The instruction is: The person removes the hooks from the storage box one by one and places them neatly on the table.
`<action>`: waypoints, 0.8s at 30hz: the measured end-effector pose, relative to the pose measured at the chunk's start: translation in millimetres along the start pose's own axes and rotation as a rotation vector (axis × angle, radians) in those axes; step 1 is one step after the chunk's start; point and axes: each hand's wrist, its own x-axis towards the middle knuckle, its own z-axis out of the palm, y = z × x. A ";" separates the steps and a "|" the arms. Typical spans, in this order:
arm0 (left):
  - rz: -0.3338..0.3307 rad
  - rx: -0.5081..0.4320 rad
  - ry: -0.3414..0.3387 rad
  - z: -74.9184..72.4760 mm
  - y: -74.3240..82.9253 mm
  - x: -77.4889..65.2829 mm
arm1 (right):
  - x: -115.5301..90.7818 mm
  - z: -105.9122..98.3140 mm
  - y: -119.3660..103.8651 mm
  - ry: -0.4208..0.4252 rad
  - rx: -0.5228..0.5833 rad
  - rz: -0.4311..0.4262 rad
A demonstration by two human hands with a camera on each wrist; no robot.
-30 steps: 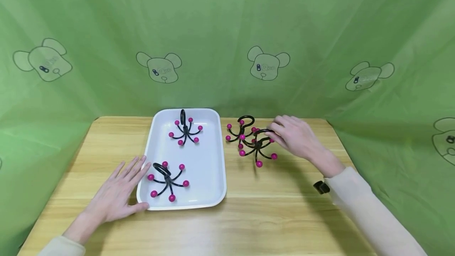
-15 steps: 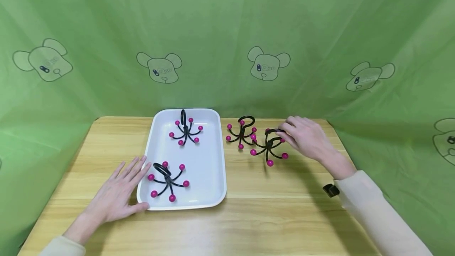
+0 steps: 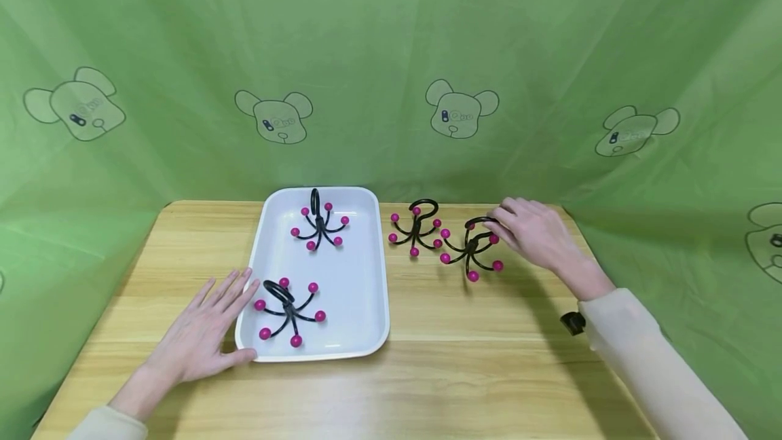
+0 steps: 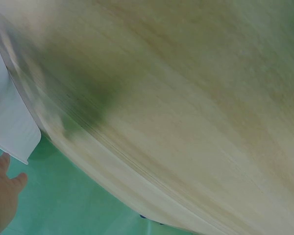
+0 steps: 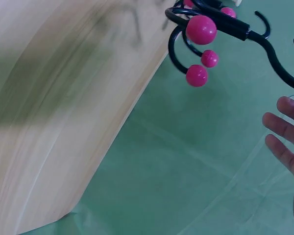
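At the right of the head view, my right hand (image 3: pixel 528 233) pinches the curved top of a black multi-arm hanging hook (image 3: pixel 472 247) with pink ball tips. In the right wrist view that hook (image 5: pixel 235 27) juts from the upper right, above my loosely extended fingers (image 5: pixel 281 127); the pinching fingertips are cut off. Its balls hang close over the wooden table; contact cannot be told. My left hand (image 3: pixel 198 338) lies with spread fingers against the left rim of a white tray (image 3: pixel 354 290). Two similar hooks stand inside, one at the back (image 3: pixel 319 223), one in front (image 3: pixel 290 311).
Another black hook with pink balls (image 3: pixel 416 228) stands on the wooden table (image 3: pixel 440 372), between the tray and the held hook. Green cloth (image 3: pixel 366 53) with printed mouse heads rises behind the table and at both sides.
My right hand has carried its hook to the right, away from the hook standing beside the tray; the two no longer overlap in view. My left hand and the tray have stayed still.
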 end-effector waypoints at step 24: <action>-0.014 -0.011 -0.025 0.0 0.0 -0.9 | -14.3 36.4 38.0 -0.094 -0.004 0.084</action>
